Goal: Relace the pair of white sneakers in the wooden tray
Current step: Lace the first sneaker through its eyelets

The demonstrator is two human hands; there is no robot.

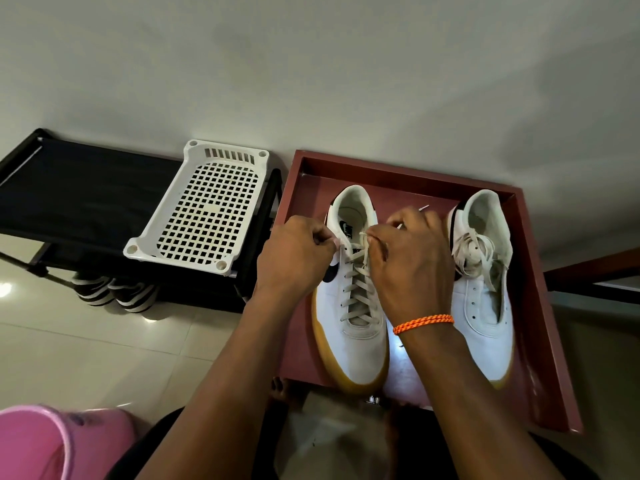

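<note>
The left sneaker (349, 306) lies in the wooden tray (540, 271) with its toe toward the person, its lace (356, 285) crossed through the eyelets almost up to the tongue. The left hand (294, 258) sits at the shoe's outer side near the top eyelets, fingers curled and pinching one end of the lace. The right hand (412, 261) hovers over the shoe's inner side, fingers curled round the other end, whose thin tip sticks out past the knuckles toward the tray's back wall. An orange braided band (424, 323) circles the right wrist.

The right sneaker (485, 292) lies just beside the first, in the right part of the same tray, toe also toward the person; its loose lace (474, 251) is heaped in a tangle over the tongue and most eyelets show bare. Both shoes have tan soles.

The tray stands against a pale wall. To its left a white perforated plastic basket (204, 209) lies on a black rack (79, 188), with striped footwear (114, 294) on the tiled floor (104, 355) beneath. A pink object (41, 445) shows at the lower left corner.
</note>
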